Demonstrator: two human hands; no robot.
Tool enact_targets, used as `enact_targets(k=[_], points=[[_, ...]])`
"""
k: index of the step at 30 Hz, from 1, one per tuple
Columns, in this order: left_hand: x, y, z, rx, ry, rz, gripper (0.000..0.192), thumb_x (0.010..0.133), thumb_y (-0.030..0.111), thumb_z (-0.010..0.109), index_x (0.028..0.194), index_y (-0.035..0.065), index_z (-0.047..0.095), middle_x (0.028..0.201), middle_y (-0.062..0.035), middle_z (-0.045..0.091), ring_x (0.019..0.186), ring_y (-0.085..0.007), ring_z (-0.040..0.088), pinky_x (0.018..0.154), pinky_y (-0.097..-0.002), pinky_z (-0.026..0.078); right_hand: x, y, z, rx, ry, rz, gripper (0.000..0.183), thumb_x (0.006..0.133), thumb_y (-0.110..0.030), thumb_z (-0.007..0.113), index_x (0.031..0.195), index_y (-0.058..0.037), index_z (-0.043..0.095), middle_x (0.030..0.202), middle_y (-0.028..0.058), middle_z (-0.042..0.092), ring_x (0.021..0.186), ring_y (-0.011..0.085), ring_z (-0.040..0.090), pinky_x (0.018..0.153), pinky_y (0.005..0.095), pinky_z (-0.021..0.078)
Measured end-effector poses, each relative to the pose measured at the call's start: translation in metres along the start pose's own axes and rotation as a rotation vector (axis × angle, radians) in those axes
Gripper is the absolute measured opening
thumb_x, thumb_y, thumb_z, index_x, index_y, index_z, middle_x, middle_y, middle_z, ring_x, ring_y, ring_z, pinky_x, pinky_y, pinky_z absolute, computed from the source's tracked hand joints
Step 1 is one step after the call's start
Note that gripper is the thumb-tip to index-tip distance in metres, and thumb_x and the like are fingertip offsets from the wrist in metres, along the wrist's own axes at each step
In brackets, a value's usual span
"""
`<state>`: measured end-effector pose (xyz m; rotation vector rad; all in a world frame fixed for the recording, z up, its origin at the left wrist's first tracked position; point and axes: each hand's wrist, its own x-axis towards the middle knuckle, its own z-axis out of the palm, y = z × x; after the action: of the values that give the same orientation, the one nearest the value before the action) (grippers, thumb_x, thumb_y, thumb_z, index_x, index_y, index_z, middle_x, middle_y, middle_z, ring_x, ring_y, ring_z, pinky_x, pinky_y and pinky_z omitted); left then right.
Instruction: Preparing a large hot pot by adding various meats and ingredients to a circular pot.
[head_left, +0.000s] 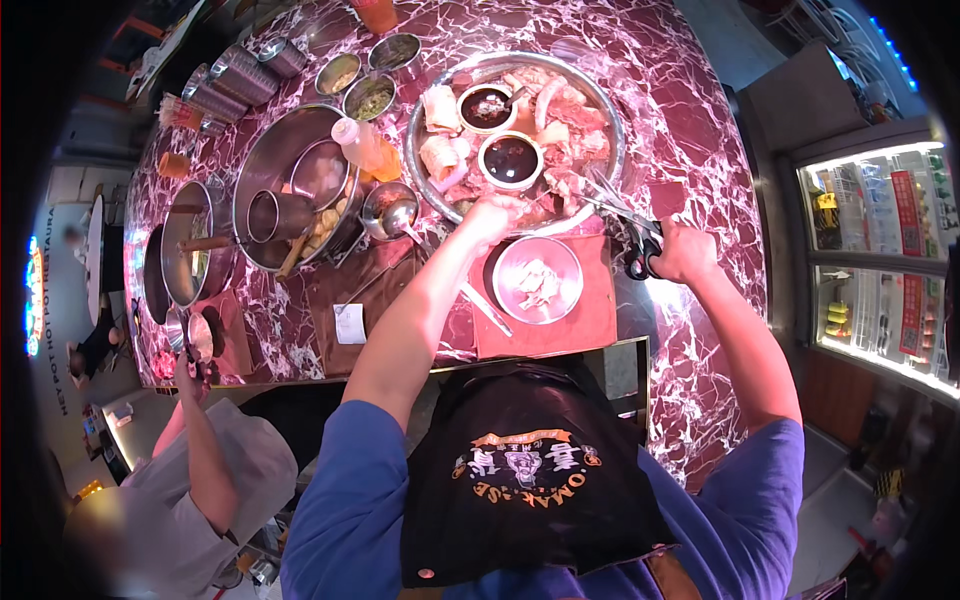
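Note:
A large round metal tray (619, 142) lies before me, heaped with pieces of meat (581, 120). Two white bowls of dark sauce, a rear one (487, 107) and a nearer one (511, 159), stand in it. My left hand (496, 217) reaches over the tray's near rim, fingertips pinched on a piece of meat (561, 186). In my right hand (684, 251) are black-handled scissors (626, 210), their blades pointing left over the tray's right edge beside that meat. Just below the tray, a metal bowl (537, 281) holds some pale cut pieces.
Left of the tray are a large metal pot (259, 150), an orange-filled bottle (367, 150) and a metal bowl with a ladle (391, 211). Stacked metal cups (244, 75) stand farther back. A brown cloth mat (546, 337) lies under the near bowl. Another person (202, 472) works at the left.

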<state>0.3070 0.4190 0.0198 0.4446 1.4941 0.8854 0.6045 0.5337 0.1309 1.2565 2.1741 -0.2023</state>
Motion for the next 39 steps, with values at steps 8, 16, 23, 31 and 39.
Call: enact_targets(k=[8, 16, 23, 31, 39], points=[[0.007, -0.009, 0.006, 0.01, -0.053, 0.019, 0.016, 0.096, 0.012, 0.062, 0.111, 0.0094, 0.067, 0.067, 0.0058, 0.052, 0.047, -0.0026, 0.038, 0.038, -0.0199, 0.026, 0.028, -0.036, 0.004, 0.084, -0.047, 0.008, 0.07, 0.079, -0.048, 0.063, 0.127, 0.0008, 0.052, 0.115, 0.0207, 0.068, 0.108, 0.0315, 0.067, 0.093, 0.0397, 0.0527], [0.014, -0.004, -0.006, -0.114, -0.072, -0.098, 0.017, 0.099, 0.009, 0.054, 0.11, 0.0044, 0.066, 0.063, 0.0036, 0.05, 0.042, -0.0051, 0.034, 0.036, -0.0209, 0.025, 0.033, -0.037, 0.019, 0.142, -0.043, 0.005, 0.076, 0.077, -0.053, 0.065, 0.128, 0.002, 0.052, 0.114, 0.0197, 0.069, 0.107, 0.0322, 0.068, 0.091, 0.0432, 0.0535], [0.024, 0.022, -0.026, -0.106, -0.239, -0.243, 0.024, 0.101, 0.01, 0.048, 0.119, 0.0033, 0.063, 0.069, 0.0006, 0.051, 0.044, -0.004, 0.032, 0.036, -0.0196, 0.023, 0.044, -0.042, 0.021, 0.177, 0.05, 0.005, 0.075, 0.078, -0.054, 0.068, 0.128, -0.0009, 0.05, 0.109, 0.0204, 0.069, 0.104, 0.0342, 0.067, 0.09, 0.0449, 0.0527], [0.028, 0.04, -0.029, -0.01, -0.246, -0.278, 0.024, 0.102, 0.012, 0.048, 0.119, 0.0048, 0.063, 0.065, 0.004, 0.046, 0.043, -0.0025, 0.03, 0.036, -0.0183, 0.023, 0.042, -0.017, 0.039, 0.151, 0.059, -0.089, 0.041, 0.077, -0.03, 0.067, 0.109, -0.0043, 0.066, 0.103, 0.017, 0.072, 0.096, 0.0327, 0.07, 0.084, 0.0446, 0.0557], [0.019, 0.037, -0.045, -0.148, -0.371, -0.292, 0.03, 0.103, 0.014, 0.046, 0.129, 0.0032, 0.057, 0.064, 0.0051, 0.042, 0.044, -0.0024, 0.029, 0.036, -0.0185, 0.023, 0.021, -0.006, 0.027, 0.07, 0.088, -0.082, 0.033, 0.08, -0.022, 0.061, 0.107, -0.0049, 0.068, 0.101, 0.0172, 0.072, 0.095, 0.032, 0.071, 0.082, 0.0418, 0.0566]])
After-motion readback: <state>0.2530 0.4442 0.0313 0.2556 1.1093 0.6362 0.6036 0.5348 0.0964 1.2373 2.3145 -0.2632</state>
